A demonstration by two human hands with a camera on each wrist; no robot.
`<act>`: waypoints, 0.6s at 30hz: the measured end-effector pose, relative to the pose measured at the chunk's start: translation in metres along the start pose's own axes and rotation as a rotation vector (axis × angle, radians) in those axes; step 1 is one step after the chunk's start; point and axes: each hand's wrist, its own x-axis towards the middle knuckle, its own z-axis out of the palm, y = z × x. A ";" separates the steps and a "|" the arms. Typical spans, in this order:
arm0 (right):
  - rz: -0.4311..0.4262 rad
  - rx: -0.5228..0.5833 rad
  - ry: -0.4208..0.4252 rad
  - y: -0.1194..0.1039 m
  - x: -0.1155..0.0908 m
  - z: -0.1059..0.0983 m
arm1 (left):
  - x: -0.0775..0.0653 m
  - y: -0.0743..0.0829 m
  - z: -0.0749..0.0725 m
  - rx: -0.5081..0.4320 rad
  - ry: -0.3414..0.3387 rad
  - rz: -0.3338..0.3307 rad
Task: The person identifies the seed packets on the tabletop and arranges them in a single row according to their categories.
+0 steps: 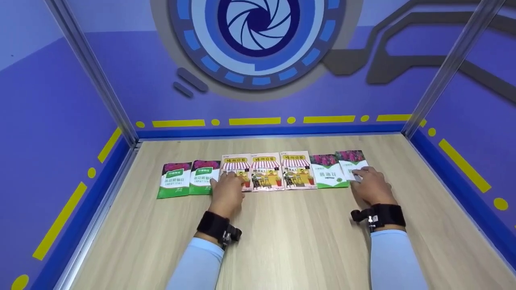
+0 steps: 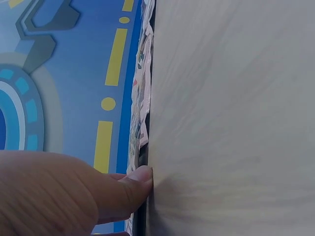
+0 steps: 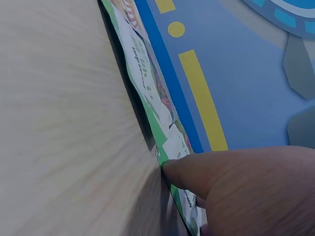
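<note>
Seed packets lie in a row. My left hand (image 1: 228, 192) is over the leftmost pink packet (image 1: 236, 161), which has a striped awning picture. Its thumb (image 2: 140, 178) is at that packet's near edge, with the other fingers across its face. The right hand (image 1: 373, 186) holds the rightmost green-and-white packet (image 1: 350, 158). In the right wrist view its thumb (image 3: 179, 172) presses the near edge of this packet (image 3: 177, 142), with fingertips on the far side. The right hand hides the packet's lower part.
Two more pink packets (image 1: 266, 173) (image 1: 298, 171) and a green-and-white one (image 1: 328, 173) lie between the hands. Two green packets (image 1: 174, 181) (image 1: 202, 187) lie at the left end. The wooden table (image 1: 290, 237) meets blue printed walls (image 1: 250, 108) behind and at the sides.
</note>
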 end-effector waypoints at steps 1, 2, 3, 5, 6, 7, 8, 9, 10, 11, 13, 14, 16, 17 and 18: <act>-0.004 -0.001 0.001 0.000 0.000 0.000 | 0.000 0.000 0.000 -0.001 0.003 0.002; -0.010 -0.003 0.003 0.000 0.000 -0.001 | 0.000 0.000 0.000 -0.002 0.004 0.005; -0.014 -0.003 0.007 0.001 0.000 -0.001 | 0.001 0.000 0.000 -0.001 0.005 0.008; -0.020 0.008 0.022 0.001 0.000 -0.001 | 0.001 0.000 0.000 0.002 0.010 0.016; -0.020 0.019 0.032 0.000 0.000 -0.002 | 0.001 0.000 0.000 0.007 0.013 0.020; -0.022 0.031 0.046 0.000 0.000 -0.002 | 0.001 0.000 0.000 0.017 0.016 0.028; -0.021 0.042 0.057 -0.001 -0.001 -0.003 | 0.000 0.001 -0.001 0.029 0.016 0.035; -0.019 0.053 0.066 -0.001 -0.001 -0.003 | -0.001 0.001 -0.002 0.042 0.015 0.042; -0.016 0.062 0.074 -0.002 -0.002 -0.004 | -0.001 0.001 -0.003 0.053 0.013 0.052; -0.014 0.067 0.080 -0.003 -0.002 -0.005 | -0.002 0.002 -0.005 0.061 0.005 0.058; -0.011 0.072 0.085 -0.005 -0.003 -0.006 | -0.002 0.003 -0.009 0.073 -0.009 0.070; -0.010 0.073 0.086 -0.007 -0.003 -0.007 | -0.002 0.003 -0.012 0.067 -0.015 0.068; -0.015 0.083 0.090 -0.012 -0.002 -0.008 | -0.001 0.002 -0.018 0.056 -0.012 0.062; -0.016 0.092 0.092 -0.015 -0.001 -0.009 | 0.000 0.001 -0.021 0.052 -0.005 0.058; -0.020 0.101 0.096 -0.018 -0.001 -0.010 | 0.001 -0.001 -0.024 0.049 0.006 0.054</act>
